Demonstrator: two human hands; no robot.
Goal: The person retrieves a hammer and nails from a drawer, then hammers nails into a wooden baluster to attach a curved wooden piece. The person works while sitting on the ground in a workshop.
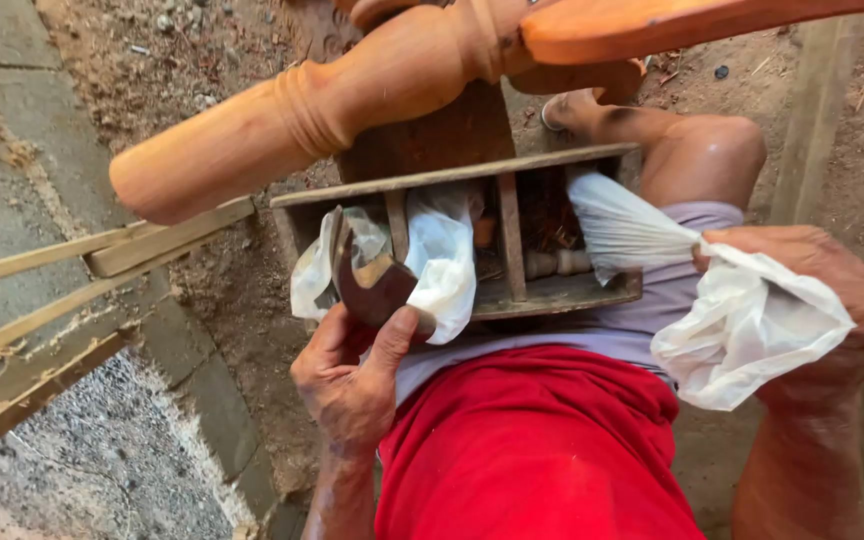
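My left hand point(352, 375) grips a rusty brown hammer head point(372, 280) at the front of a wooden toolbox point(552, 295), next to a white plastic bag point(442, 255) that hangs over the box's edge. My right hand point(832, 310) is closed on the bunched neck of another white plastic bag point(742, 325), which stretches from the box's right compartment across my knee. Inside the box I see a wooden divider point(510, 235) and small dark bits.
A turned orange wooden leg point(302, 110) juts over the box from above. Bare wooden slats point(72, 270) lie at the left over a concrete kerb and dirt ground. My red shirt point(532, 450) and bent knee point(712, 150) fill the lower middle.
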